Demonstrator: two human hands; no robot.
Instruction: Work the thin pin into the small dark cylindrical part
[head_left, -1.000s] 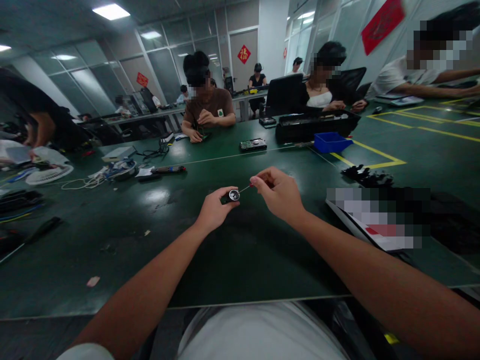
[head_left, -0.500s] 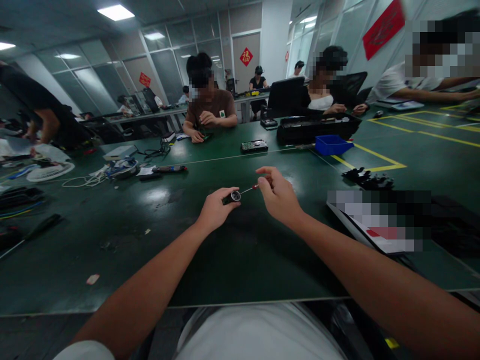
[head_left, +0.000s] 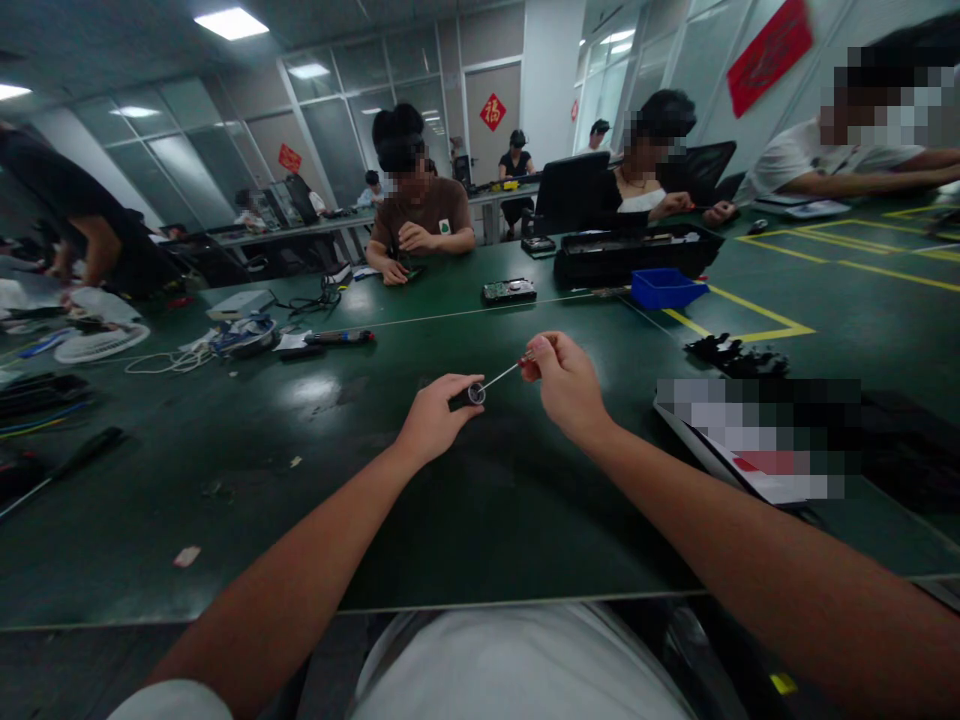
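Observation:
Between its thumb and fingers, my left hand (head_left: 433,418) grips a small dark cylindrical part (head_left: 475,393) whose round, light-rimmed end is visible. My right hand (head_left: 566,385) is closed on the red handle of a thin screwdriver (head_left: 501,376). The metal shaft slants down to the left, and its tip meets the round end of the part; how deep it sits cannot be made out. Both hands are raised over the green table (head_left: 420,540).
Beyond my hands lie a circuit-like metal box (head_left: 509,291), a blue tray (head_left: 667,288) and a long black housing (head_left: 634,255). Tools (head_left: 337,340) and cables (head_left: 176,358) are at left, a white-edged stack (head_left: 750,455) at right. A person (head_left: 424,215) works opposite.
My right hand has closed its fingers round the screwdriver handle and shifted slightly right; more of the shaft shows. The cylindrical part has turned and moved slightly right.

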